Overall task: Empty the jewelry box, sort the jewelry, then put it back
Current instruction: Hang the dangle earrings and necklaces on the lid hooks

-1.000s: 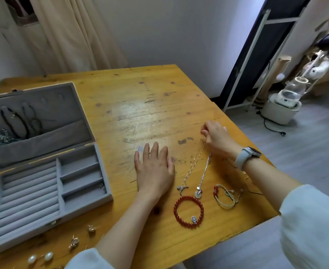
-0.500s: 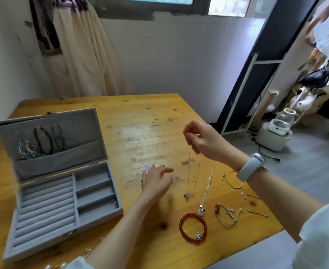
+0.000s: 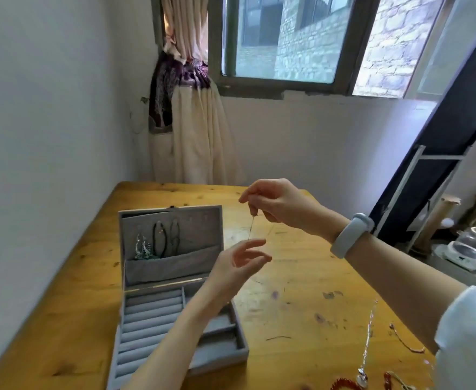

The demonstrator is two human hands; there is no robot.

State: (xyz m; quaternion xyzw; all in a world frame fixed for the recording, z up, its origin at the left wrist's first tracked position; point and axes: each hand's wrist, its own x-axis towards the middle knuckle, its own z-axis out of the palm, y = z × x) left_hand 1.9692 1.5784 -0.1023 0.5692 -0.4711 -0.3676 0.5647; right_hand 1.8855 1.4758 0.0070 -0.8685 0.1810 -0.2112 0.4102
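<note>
The grey jewelry box (image 3: 175,319) stands open on the wooden table (image 3: 301,305), its lid upright with dark necklaces (image 3: 160,239) hanging inside. My right hand (image 3: 276,202) is raised above the table and pinches the top of a thin silver necklace chain (image 3: 250,230). The chain hangs straight down into my left hand (image 3: 242,261), whose fingers curl loosely around its lower part. A second silver necklace (image 3: 367,342), a red bead bracelet (image 3: 343,385) and a thin chain (image 3: 405,343) lie on the table at the lower right.
The table's left edge runs along a white wall. A curtain (image 3: 197,142) and a window are behind the table. A dark frame (image 3: 442,164) and a glass kettle (image 3: 473,249) on the floor stand to the right.
My right hand has lifted the silver necklace off the table and carried it up and toward the box. My left hand rose from the table to the hanging chain. The view tilted upward.
</note>
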